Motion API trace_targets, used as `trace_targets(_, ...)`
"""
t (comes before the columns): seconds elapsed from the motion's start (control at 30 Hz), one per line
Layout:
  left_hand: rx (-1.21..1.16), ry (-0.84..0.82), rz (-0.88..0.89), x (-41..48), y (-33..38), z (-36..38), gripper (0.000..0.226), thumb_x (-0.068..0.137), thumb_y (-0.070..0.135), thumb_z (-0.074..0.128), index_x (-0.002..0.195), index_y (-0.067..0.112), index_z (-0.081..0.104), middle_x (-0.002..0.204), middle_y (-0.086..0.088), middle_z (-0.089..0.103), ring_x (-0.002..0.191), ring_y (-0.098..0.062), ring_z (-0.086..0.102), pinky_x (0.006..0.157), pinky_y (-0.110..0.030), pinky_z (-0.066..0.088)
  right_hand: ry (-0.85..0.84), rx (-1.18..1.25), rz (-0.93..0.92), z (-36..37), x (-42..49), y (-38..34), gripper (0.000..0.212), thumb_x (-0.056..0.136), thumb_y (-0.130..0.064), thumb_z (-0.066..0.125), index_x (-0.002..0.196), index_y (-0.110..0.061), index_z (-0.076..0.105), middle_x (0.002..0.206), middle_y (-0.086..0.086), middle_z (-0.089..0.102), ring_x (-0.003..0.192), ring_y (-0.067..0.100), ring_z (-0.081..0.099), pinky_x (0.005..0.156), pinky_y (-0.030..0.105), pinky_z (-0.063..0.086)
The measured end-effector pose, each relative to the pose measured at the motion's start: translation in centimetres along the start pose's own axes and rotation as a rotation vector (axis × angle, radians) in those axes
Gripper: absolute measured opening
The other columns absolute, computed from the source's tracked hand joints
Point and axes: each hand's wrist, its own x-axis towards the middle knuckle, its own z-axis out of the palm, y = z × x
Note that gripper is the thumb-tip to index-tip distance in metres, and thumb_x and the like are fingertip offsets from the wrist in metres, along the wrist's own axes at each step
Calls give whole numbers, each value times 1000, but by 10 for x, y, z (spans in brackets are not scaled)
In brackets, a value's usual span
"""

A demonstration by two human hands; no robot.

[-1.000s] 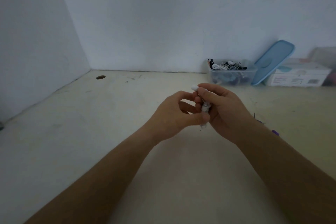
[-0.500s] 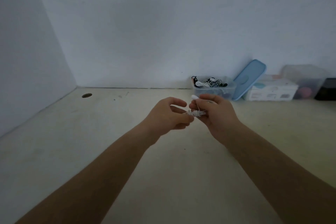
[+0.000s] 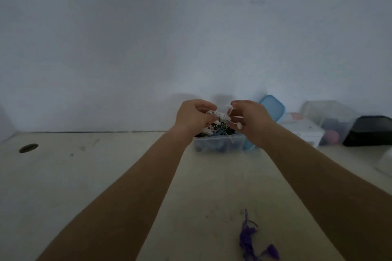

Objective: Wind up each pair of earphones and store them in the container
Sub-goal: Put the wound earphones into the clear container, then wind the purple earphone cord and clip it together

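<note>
Beige tabletop (image 3: pixel 106 176): left hand (image 3: pixel 192 116) and right hand (image 3: pixel 249 119), fingers curled, pinch wound white earphones (image 3: pixel 219 115) just above clear plastic container (image 3: pixel 218 144) at far edge; storing step, next likely drop them in.

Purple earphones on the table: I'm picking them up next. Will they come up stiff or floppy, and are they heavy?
Probably floppy: the purple earphones lie as a thin, loosely tangled cord, so ends would likely dangle. Likely light, being so slender. Unlikely to roll, since they sprawl flat on the table.
</note>
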Motion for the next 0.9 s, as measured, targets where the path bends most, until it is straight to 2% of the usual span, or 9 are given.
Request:
trace_targets(0.1, 88, 42, 13, 26, -11, 14, 24, 76, 0, 81, 86, 20, 74, 89, -4, 73, 77, -17, 70, 73, -29, 60, 49, -34, 11, -2, 30, -3, 12, 95, -9, 57, 85, -6, 63, 86, 16, 62, 72, 26, 57, 68, 36, 51)
trace_targets(0.2, 227, 81, 87, 41, -20, 20, 23, 77, 5, 81, 86, 25, 72, 92, 3, 72, 82, -11, 68, 72, -22, 56, 15, -173, -39, -5, 49, 0, 11, 96, -12, 55, 92, -5, 63, 82, 14, 62, 65, 23, 61, 63, 33, 49)
trace_targets(0.27, 312, 72, 130, 48, -25, 20, 23, 79, 8, 80, 86, 28, 70, 93, 6, 70, 85, -9, 66, 76, -22, 54, 13, -401, -95, -8, 56, 6, 16, 96, -17, 53, 97, -6, 64, 82, 13, 64, 73, 26, 65, 68, 37, 56)
trace_targets(0.33, 395, 50, 154, 51, -29, 20, 22, 81, 10, 78, 89, 28, 69, 93, 8, 68, 89, -10, 65, 82, -27, 54, 33, -758, -201, -8, 58, 9, 20, 93, -21, 51, 88, -8, 66, 78, 12, 67, 74, 27, 65, 72, 39, 56)
trace_targets(0.47, 565, 61, 158, 52, -33, 23, 18, 83, 21, 77, 94, 29, 66, 96, 10, 67, 90, -12, 64, 82, -34, 55, 58, -1149, -328, -7, 61, 12, 26, 88, -11, 48, 63, -7, 58, 67, 12, 60, 65, 28, 56, 60, 34, 49)
trace_targets(0.53, 645, 75, 147, 52, -33, 23, 15, 82, 29, 78, 87, 29, 63, 92, 11, 66, 86, -12, 63, 77, -34, 54, -3, -1221, -351, -7, 64, 12, 23, 89, -8, 51, 86, -10, 73, 90, 12, 70, 85, 29, 66, 78, 36, 57)
trace_targets(0.6, 702, 98, 148, 53, -36, 22, 11, 82, 35, 78, 82, 30, 67, 87, 12, 67, 81, -11, 63, 72, -33, 54, -106, -1267, -350, -9, 64, 15, 26, 91, -11, 57, 110, -17, 74, 111, 6, 72, 103, 24, 66, 90, 31, 53)
trace_targets(0.77, 806, 105, 196, 56, -43, 30, 13, 89, 38, 70, 85, 28, 77, 81, 7, 69, 78, -17, 64, 64, -30, 50, -168, -1369, -392, -15, 62, 19, 38, 86, -1, 49, 104, -21, 76, 106, 4, 71, 95, 23, 67, 82, 31, 55)
trace_targets(0.9, 950, 61, 239, 58, -47, 34, 21, 92, 20, 64, 101, 34, 77, 100, 0, 67, 94, -25, 61, 77, -36, 52, -191, -1587, -374, -9, 55, 22, 34, 84, -4, 49, 106, -14, 72, 103, 13, 69, 91, 29, 65, 68, 31, 52)
